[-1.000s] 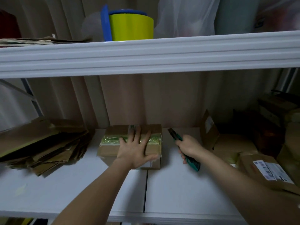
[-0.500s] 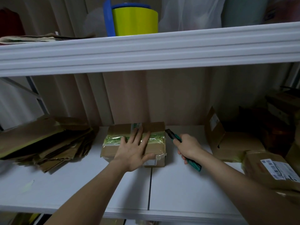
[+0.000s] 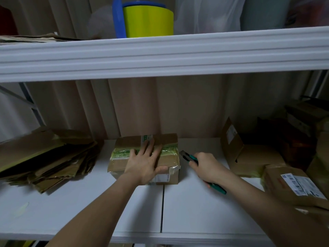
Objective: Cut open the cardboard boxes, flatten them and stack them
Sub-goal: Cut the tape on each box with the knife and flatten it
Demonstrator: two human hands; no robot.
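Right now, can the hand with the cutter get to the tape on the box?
Probably yes. The right hand holds the cutter just beside the box, nothing between. The left hand covers only part of the tape.

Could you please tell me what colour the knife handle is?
Teal green; the utility knife gripped by the right hand shows in the head view.

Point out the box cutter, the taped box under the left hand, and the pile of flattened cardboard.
box cutter (image 3: 187, 156), head view, on its dark front end.
taped box (image 3: 170, 151), head view, on the green tape.
flattened cardboard pile (image 3: 49, 157), head view, on its top sheets.
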